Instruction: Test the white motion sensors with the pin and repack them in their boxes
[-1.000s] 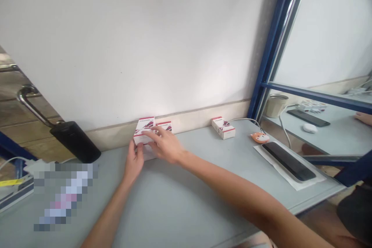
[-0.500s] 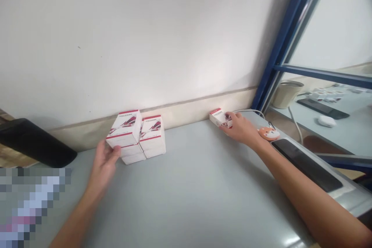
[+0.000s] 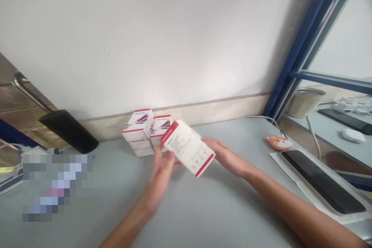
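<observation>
White cardboard edged in red: the box [image 3: 188,148] is held in the air between both hands, just in front of the stack of boxes [image 3: 138,126]. Its long axis lies tilted across the view, with one red-edged end pointing up and left toward the stack and the other pointing down and right. A broad face printed with small text is turned up toward the camera.

The left hand [image 3: 159,170] is closed around the end nearer the stack, with its fingers rising behind the lower edge. The right hand [image 3: 225,156] is pressed against the far end, fingers stretched out straight, so the box is gripped between the two.

The stack stands on the grey table [image 3: 209,209] against the wall, as two columns of matching boxes, all closed, their contents hidden. To the right of the stack lie a small orange fox toy [image 3: 279,142] and a white cable [image 3: 255,117], and farther right a black slab [image 3: 322,182] rests on white paper [image 3: 287,166]. To its left stands a black tapered object [image 3: 68,131].
</observation>
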Demonstrator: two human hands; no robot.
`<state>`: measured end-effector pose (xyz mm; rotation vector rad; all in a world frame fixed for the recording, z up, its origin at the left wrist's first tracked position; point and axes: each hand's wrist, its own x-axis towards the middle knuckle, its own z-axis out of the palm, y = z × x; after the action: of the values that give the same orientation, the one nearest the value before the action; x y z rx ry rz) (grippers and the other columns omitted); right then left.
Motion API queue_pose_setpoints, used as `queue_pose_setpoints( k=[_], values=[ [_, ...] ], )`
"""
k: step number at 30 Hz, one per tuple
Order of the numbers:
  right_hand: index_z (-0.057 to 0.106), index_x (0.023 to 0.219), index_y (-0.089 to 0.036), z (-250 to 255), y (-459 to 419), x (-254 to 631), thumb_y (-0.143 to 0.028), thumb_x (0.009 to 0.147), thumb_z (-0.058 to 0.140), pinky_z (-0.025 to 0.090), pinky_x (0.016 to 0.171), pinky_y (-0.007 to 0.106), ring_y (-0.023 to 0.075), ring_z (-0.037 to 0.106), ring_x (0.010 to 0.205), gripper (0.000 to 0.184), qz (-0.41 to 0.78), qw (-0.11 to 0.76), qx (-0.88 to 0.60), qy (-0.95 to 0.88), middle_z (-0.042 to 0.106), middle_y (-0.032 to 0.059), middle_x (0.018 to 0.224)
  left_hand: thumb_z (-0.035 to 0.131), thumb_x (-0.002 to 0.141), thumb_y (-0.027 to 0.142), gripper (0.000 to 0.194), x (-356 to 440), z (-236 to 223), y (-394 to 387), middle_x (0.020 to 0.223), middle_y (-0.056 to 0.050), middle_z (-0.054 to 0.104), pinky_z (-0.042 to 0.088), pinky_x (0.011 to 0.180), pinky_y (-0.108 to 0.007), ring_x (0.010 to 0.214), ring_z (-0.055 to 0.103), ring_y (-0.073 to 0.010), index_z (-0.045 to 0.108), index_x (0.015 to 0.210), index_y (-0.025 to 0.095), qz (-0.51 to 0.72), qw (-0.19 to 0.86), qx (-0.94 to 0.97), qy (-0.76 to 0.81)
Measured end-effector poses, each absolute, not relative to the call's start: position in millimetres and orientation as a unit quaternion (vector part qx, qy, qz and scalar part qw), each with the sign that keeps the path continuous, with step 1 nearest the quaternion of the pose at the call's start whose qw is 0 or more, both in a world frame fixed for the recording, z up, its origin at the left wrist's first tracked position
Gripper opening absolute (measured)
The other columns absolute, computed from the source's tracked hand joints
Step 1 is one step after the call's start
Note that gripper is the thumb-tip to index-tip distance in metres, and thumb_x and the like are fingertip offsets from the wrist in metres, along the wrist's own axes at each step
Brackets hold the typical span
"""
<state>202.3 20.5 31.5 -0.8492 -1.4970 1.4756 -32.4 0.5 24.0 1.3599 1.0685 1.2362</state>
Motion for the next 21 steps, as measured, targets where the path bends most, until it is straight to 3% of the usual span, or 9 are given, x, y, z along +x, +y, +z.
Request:
queue_pose_setpoints(
  k=[2,5,7,10,15,17,21],
  values=[
    [0.062,0.142,-0.027,33,10,196,-0.061,0.101,0.056,0.053,0.104,0.044,0.0268,0.067,0.117,0.053,0.578,0.406,-0.327,-0.628,0.073,0.0072,0.124,0.067,0.095,0.059,0.066,-18,29,-8,0.134,-0.011,0.068,0.057,0.100,-0.046,0.123,0.067,-0.0308,0.043,0.149,0.029,0.461,0.553,0.550,0.423],
    [0.046,0.155,-0.033,36,3,195,-0.053,0.100,0.063,0.052,0.106,0.044,0.0256,0.062,0.125,0.062,0.482,0.445,-0.338,-0.675,0.065,0.0091,0.137,0.081,0.088,0.047,0.066,-12,33,-8,0.137,-0.011,0.067,0.056,0.104,-0.046,0.127,0.065,-0.0331,0.051,0.142,0.026,0.437,0.530,0.601,0.408],
    [0.059,0.142,-0.031,38,3,195,-0.045,0.098,0.068,0.053,0.104,0.043,0.0244,0.063,0.120,0.047,0.398,0.463,-0.357,-0.707,0.066,0.0087,0.132,0.080,0.089,0.044,0.062,-15,32,-5,0.137,-0.011,0.068,0.057,0.103,-0.044,0.126,0.066,-0.0327,0.052,0.142,0.025,0.439,0.509,0.629,0.392],
    [0.071,0.117,-0.027,41,2,194,-0.036,0.096,0.071,0.056,0.091,0.038,0.0195,0.065,0.097,0.023,0.336,0.480,-0.373,-0.719,0.070,0.0052,0.109,0.078,0.091,0.042,0.069,-22,26,-3,0.138,-0.013,0.067,0.061,0.093,-0.040,0.122,0.068,-0.0322,0.045,0.151,0.027,0.413,0.521,0.648,0.372],
    [0.073,0.111,-0.026,43,-2,195,-0.029,0.089,0.079,0.056,0.082,0.033,0.0173,0.065,0.088,0.022,0.353,0.484,-0.353,-0.719,0.070,0.0024,0.099,0.078,0.091,0.038,0.081,-36,25,-10,0.143,-0.010,0.065,0.065,0.086,-0.038,0.123,0.069,-0.0339,0.035,0.160,0.035,0.368,0.529,0.659,0.389],
    [0.074,0.109,-0.027,43,-1,199,-0.033,0.097,0.070,0.056,0.077,0.030,0.0159,0.066,0.084,0.014,0.386,0.502,-0.355,-0.688,0.071,0.0011,0.097,0.081,0.087,0.035,0.081,-40,25,-15,0.136,-0.009,0.069,0.066,0.089,-0.041,0.123,0.068,-0.0358,0.042,0.158,0.036,0.353,0.513,0.683,0.381],
    [0.071,0.116,-0.029,42,4,206,-0.035,0.107,0.053,0.048,0.056,0.024,0.0120,0.058,0.062,0.021,0.393,0.504,-0.434,-0.635,0.064,-0.0028,0.077,0.085,0.083,0.029,0.081,-41,16,-26,0.144,-0.008,0.063,0.065,0.094,-0.042,0.125,0.067,-0.0352,0.046,0.154,0.039,0.336,0.472,0.725,0.373]
  ],
)
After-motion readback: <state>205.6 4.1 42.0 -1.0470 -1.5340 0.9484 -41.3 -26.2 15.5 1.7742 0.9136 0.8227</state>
